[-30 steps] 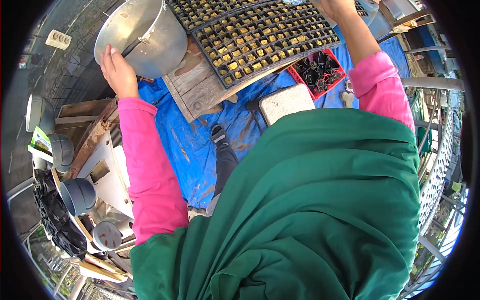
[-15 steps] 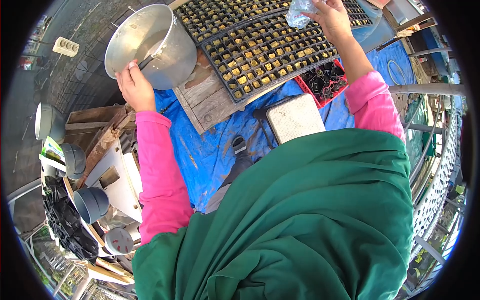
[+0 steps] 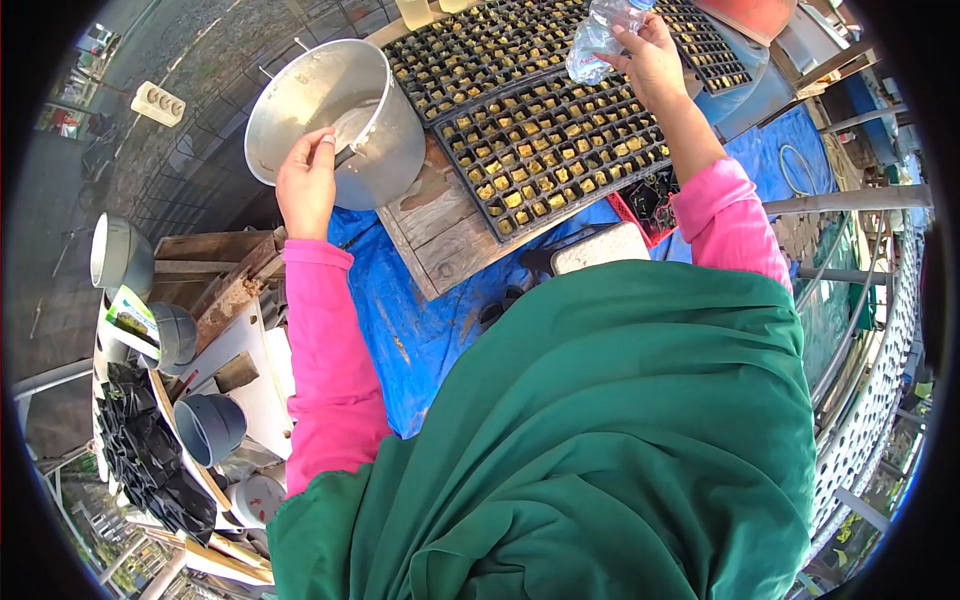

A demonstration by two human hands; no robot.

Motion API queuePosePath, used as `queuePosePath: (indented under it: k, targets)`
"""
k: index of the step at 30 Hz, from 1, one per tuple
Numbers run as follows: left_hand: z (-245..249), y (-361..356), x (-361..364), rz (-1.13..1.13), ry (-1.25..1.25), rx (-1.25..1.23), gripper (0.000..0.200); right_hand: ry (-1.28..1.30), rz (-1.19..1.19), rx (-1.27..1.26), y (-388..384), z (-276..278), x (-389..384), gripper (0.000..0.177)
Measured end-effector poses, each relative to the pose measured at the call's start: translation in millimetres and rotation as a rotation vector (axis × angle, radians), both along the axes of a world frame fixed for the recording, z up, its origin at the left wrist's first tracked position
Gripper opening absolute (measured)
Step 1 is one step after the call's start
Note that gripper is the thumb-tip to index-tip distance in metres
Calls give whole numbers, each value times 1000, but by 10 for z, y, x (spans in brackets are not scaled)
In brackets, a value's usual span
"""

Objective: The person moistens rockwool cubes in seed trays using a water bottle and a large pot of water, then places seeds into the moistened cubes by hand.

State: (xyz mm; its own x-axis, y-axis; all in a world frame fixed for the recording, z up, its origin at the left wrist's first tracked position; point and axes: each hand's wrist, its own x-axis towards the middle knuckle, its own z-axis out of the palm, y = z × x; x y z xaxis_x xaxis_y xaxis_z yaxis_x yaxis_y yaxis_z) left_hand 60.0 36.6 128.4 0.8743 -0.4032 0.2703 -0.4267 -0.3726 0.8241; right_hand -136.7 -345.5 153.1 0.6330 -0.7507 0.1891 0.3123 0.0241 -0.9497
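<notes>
My left hand (image 3: 307,188) is closed at the near rim of a large dented metal pot (image 3: 395,150), its fingers pinching the pot's dark handle, mostly hidden behind them. A pale, light-catching patch shows inside the pot. Over the seedling trays, my right hand (image 3: 655,68) grips a crumpled clear plastic bottle (image 3: 592,50) with a blue cap and red lettering. Below it lies a black seedling tray (image 3: 560,150) whose cells hold yellowish cubes. A second such tray (image 3: 480,50) sits behind it. Both rest on a wooden table (image 3: 440,235), with the pot at its left end.
Two containers of yellowish liquid (image 3: 414,12) stand at the back. A red crate (image 3: 628,215) and a pale-topped stool (image 3: 603,248) are on the blue tarp (image 3: 385,330). Left are grey pots (image 3: 210,428), black plastic bags (image 3: 150,450) and a hanging power strip (image 3: 158,103).
The view has shifted, so the pot and trays appear lower and farther right. My right hand has tilted the bottle, bringing its blue cap into view. My left hand stays at the pot's handle.
</notes>
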Motion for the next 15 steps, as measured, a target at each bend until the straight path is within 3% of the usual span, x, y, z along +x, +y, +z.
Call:
queuePosePath:
  k: [15]
  targets:
    - [-122,-12,-5,64,-71,32,24,85,17,-19,-50,-129,28,36]
